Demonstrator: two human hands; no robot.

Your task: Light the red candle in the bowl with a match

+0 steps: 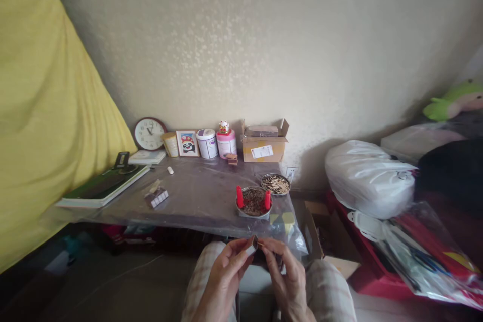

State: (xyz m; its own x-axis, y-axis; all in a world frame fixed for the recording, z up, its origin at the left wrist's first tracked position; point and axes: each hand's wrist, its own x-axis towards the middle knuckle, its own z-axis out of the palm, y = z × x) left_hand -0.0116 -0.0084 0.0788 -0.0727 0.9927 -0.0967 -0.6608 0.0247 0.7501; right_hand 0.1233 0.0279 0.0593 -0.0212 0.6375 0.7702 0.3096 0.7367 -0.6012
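Note:
My left hand [225,269] is closed around a small matchbox [252,245], held over my lap in front of the table. My right hand [286,271] pinches a thin matchstick [261,243] whose tip meets the box. Just beyond, on the table's near edge, a round tin [253,202] holds dark bits and two short red candles [239,196]. Behind it a second round tin [275,184] is filled with pale matchsticks.
The plastic-covered table [196,196] also carries a small packet [156,195], books [101,187], a clock [149,134], jars, a framed picture and a cardboard box [264,145]. A white bag [368,177] and clutter lie right. A yellow curtain [45,110] hangs left.

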